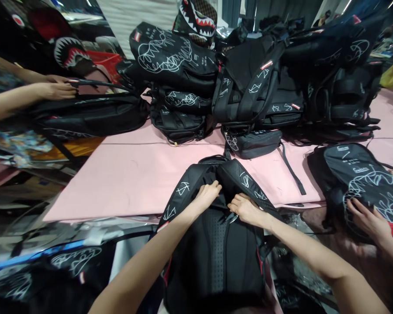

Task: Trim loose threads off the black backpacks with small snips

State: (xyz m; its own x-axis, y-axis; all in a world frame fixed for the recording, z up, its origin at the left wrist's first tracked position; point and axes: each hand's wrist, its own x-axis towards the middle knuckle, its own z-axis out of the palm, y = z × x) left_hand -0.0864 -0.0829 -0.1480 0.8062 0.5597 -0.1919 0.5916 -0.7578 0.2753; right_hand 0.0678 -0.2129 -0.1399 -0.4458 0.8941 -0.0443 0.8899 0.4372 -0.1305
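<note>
A black backpack (218, 253) with white scribble prints on its shoulder straps lies in front of me, its back panel facing up and its top on the pink table edge. My left hand (208, 194) is closed on the backpack's fabric near the top, between the straps. Beside it, my right hand (245, 209) is closed, fingers bent at the base of the right strap. A small pair of thread snips (232, 218) sticks out from under the right hand, blades pointing down-left. What the fingertips pinch is partly hidden.
Black backpacks are piled along the far side of the pink table (118, 174). At left, another person's hands (57, 87) handle a black bag. At right, another person's hand (368, 218) rests on a printed backpack (353, 170). More printed black bags (75, 266) lie lower left.
</note>
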